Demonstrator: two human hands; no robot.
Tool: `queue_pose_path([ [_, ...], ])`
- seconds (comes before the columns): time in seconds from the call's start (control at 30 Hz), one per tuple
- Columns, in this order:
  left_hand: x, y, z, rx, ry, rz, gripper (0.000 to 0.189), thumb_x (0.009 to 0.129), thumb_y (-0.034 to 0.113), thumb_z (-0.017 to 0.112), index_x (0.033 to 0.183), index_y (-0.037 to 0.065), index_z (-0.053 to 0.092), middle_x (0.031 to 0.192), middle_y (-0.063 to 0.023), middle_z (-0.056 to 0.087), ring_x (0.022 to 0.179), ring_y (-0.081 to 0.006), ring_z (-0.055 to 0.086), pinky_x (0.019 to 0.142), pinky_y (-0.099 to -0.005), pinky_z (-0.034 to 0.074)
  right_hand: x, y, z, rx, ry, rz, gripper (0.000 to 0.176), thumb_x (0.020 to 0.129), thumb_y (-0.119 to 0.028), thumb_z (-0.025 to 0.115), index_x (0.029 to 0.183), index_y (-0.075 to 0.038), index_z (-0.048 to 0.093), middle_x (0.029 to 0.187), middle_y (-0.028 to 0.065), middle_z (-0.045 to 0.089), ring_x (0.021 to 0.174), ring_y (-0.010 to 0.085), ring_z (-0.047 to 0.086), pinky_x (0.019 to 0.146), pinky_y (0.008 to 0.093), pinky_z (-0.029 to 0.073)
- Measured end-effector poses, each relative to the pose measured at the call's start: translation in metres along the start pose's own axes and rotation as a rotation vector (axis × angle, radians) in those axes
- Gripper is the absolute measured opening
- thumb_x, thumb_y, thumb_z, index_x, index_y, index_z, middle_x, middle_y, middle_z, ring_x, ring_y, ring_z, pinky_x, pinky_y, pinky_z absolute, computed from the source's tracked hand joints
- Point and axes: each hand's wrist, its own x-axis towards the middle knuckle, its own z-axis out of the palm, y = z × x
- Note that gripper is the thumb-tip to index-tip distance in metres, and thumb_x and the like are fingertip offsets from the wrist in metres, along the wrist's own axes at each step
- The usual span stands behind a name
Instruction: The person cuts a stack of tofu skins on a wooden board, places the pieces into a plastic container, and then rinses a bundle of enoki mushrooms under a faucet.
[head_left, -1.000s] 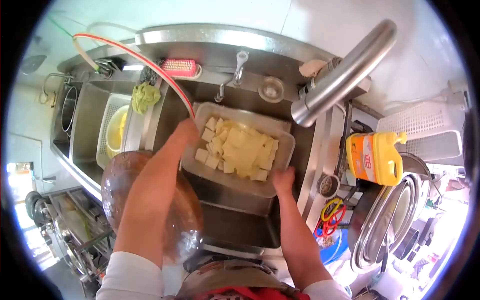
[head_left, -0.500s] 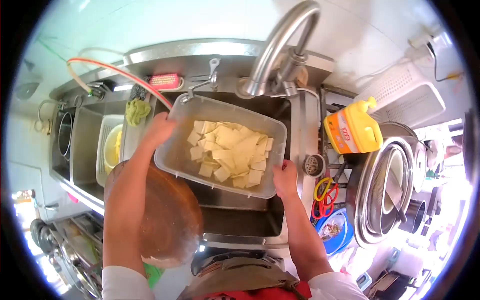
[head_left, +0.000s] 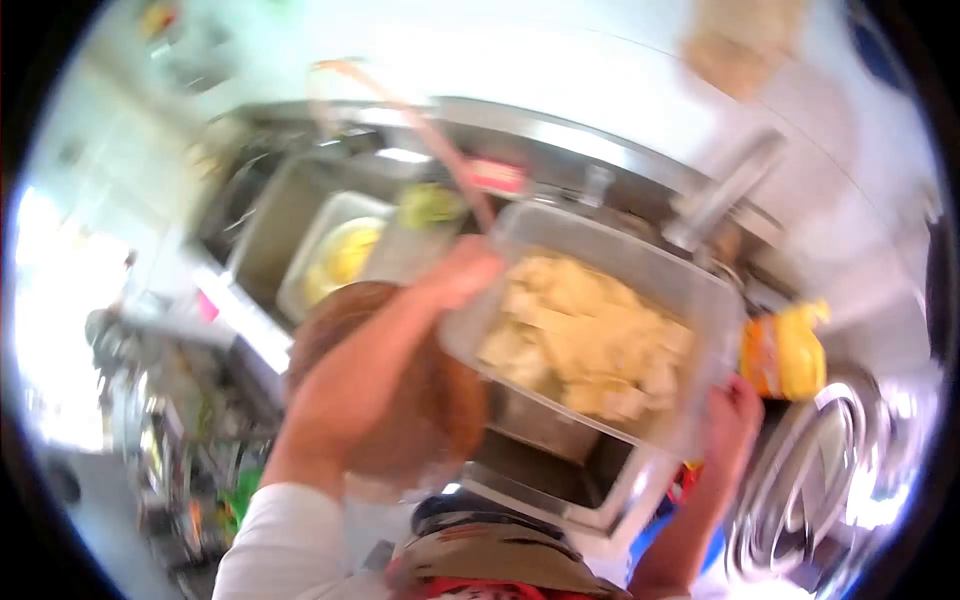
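Between my two hands is a translucent plastic tub [head_left: 505, 385] holding many pale yellow, flat cut pieces [head_left: 590, 330]; they look like tofu sheets, though blur hides the detail. My left hand [head_left: 465, 272] is closed on the tub's left rim. At the opposite end, my right hand [head_left: 733, 405] grips the right rim. The tub is held over the steel sink [head_left: 540, 470], whose front part shows below it. Under my left forearm lies a round brown wooden board [head_left: 450, 400], partly covered by the arm.
A bent steel faucet [head_left: 730, 190] rises behind the tub. To the right stand a yellow jug [head_left: 785, 350] and stacked metal bowls [head_left: 800, 480]. Left, a white basket [head_left: 310, 240] with a yellow-filled bowl sits in another basin. A green cloth [head_left: 430, 205] and orange hose [head_left: 420, 125] lie nearby.
My view has swung and tilted leftward, so the sink appears shifted right and blurred. The tub looks larger and nearer, apparently lifted, with both hands still on it.
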Motion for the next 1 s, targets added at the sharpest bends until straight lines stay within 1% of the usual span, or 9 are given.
queue_pose_path([
  [0.07, -0.025, 0.013, -0.002, -0.081, 0.025, -0.007, 0.027, 0.075, 0.016, 0.058, 0.085, -0.008, 0.063, 0.067, -0.0095, 0.058, 0.054, -0.0184, 0.051, 0.047, -0.0382, 0.041, 0.008, 0.010, -0.026, 0.065, -0.026, -0.077, 0.026, 0.080, -0.006, 0.059, 0.103, 0.005, 0.063, 0.090, 0.0070, 0.065, 0.080, 0.0124, 0.059, 0.070, 0.0259, 0.048],
  [0.13, -0.060, 0.031, -0.016, -0.079, -0.093, -0.124, 0.038, 0.077, 0.023, 0.058, 0.103, -0.005, 0.058, 0.096, -0.0193, 0.062, 0.086, -0.0268, 0.060, 0.071, -0.0415, 0.050, 0.002, -0.002, -0.029, 0.174, 0.012, -0.140, 0.027, 0.081, -0.009, 0.062, 0.104, 0.006, 0.062, 0.090, 0.0070, 0.065, 0.078, 0.0130, 0.058, 0.071, 0.0263, 0.048],
  [0.23, -0.102, 0.027, -0.018, -0.265, 0.000, -0.101, 0.035, 0.075, 0.022, 0.060, 0.098, -0.004, 0.055, 0.082, -0.0131, 0.058, 0.066, -0.0203, 0.057, 0.049, -0.0351, 0.045, -0.003, -0.014, -0.047, 0.152, -0.018, -0.152, 0.029, 0.082, -0.012, 0.063, 0.105, 0.005, 0.061, 0.090, 0.0063, 0.063, 0.078, 0.0130, 0.057, 0.070, 0.0261, 0.047],
  [0.33, -0.148, 0.029, -0.031, -0.432, 0.038, -0.130, 0.033, 0.075, 0.021, 0.060, 0.097, -0.004, 0.056, 0.079, -0.0118, 0.057, 0.061, -0.0177, 0.055, 0.046, -0.0328, 0.043, -0.011, -0.019, -0.053, 0.163, 0.016, -0.214, 0.029, 0.083, -0.013, 0.064, 0.107, 0.004, 0.061, 0.090, 0.0053, 0.062, 0.079, 0.0123, 0.056, 0.069, 0.0247, 0.046],
  [0.6, -0.277, 0.019, -0.062, -0.582, 0.045, -0.074, 0.025, 0.076, 0.011, 0.063, 0.096, -0.001, 0.053, 0.078, -0.0042, 0.056, 0.066, -0.0102, 0.053, 0.052, -0.0267, 0.043, -0.067, -0.013, -0.053, 0.133, -0.082, -0.061, 0.027, 0.087, -0.017, 0.063, 0.108, 0.000, 0.061, 0.093, 0.0058, 0.062, 0.081, 0.0112, 0.056, 0.069, 0.0227, 0.045],
  [0.7, -0.325, 0.013, -0.071, -0.747, 0.087, -0.054, 0.034, 0.079, 0.005, 0.066, 0.108, -0.001, 0.051, 0.093, -0.0071, 0.062, 0.080, -0.0112, 0.059, 0.064, -0.0278, 0.049, -0.100, -0.001, -0.027, 0.111, -0.048, 0.018, 0.025, 0.089, -0.022, 0.063, 0.105, -0.003, 0.064, 0.075, 0.0018, 0.062, 0.063, 0.0115, 0.056, 0.052, 0.0236, 0.044],
  [0.8, -0.354, -0.011, -0.078, -0.728, 0.005, -0.053, 0.039, 0.080, 0.003, 0.069, 0.113, -0.001, 0.049, 0.096, -0.0075, 0.063, 0.072, -0.0105, 0.061, 0.055, -0.0242, 0.050, -0.121, 0.024, -0.016, 0.074, -0.003, 0.111, 0.023, 0.088, -0.026, 0.064, 0.104, -0.009, 0.066, 0.073, -0.0035, 0.059, 0.058, 0.0071, 0.051, 0.051, 0.0231, 0.041],
  [0.87, -0.377, -0.012, -0.070, -0.809, 0.097, -0.012, 0.037, 0.079, 0.001, 0.069, 0.110, -0.002, 0.048, 0.092, -0.0079, 0.064, 0.071, -0.0102, 0.060, 0.056, -0.0227, 0.049, -0.109, 0.046, -0.024, -0.090, -0.307, 0.049, 0.023, 0.088, -0.027, 0.065, 0.103, -0.009, 0.065, 0.075, -0.0028, 0.059, 0.060, 0.0093, 0.053, 0.049, 0.0230, 0.042],
  [1.0, -0.410, -0.015, -0.060, -0.740, 0.126, -0.042, 0.034, 0.078, -0.001, 0.068, 0.106, -0.002, 0.047, 0.093, -0.0088, 0.064, 0.074, -0.0101, 0.061, 0.062, -0.0227, 0.049, -0.132, 0.047, -0.005, 0.014, -0.376, 0.203, 0.020, 0.090, -0.026, 0.062, 0.093, -0.006, 0.066, 0.070, -0.0060, 0.055, 0.057, 0.0052, 0.049, 0.048, 0.0221, 0.038],
])
